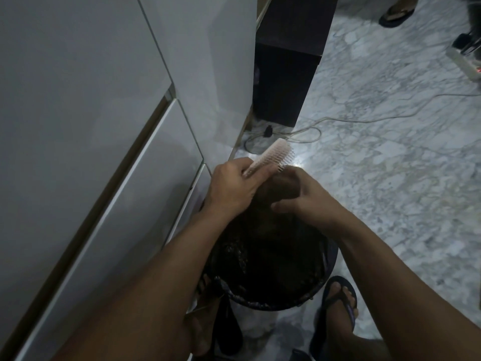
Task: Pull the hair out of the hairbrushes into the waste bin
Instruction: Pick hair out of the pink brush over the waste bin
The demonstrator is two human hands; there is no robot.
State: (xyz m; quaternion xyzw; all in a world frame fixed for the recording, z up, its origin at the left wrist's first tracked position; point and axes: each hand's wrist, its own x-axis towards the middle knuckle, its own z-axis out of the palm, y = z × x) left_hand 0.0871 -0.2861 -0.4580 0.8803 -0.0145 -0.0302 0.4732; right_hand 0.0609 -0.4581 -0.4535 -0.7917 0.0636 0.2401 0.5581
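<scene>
Two hands work directly over the dark-lined waste bin (270,269): the left hand (234,188) is closed around the handle of the pale hairbrush (273,157), bristles facing right, while the right hand (299,194) is curled at the bristles, apparently pinching at hair. Loosened strands could likely drift past the rim onto the marble floor (390,178) if released too high or off-centre. The dim light and the dark bin hide any hair, and the right fingertips are turned away, so what they grip cannot be confirmed.
</scene>
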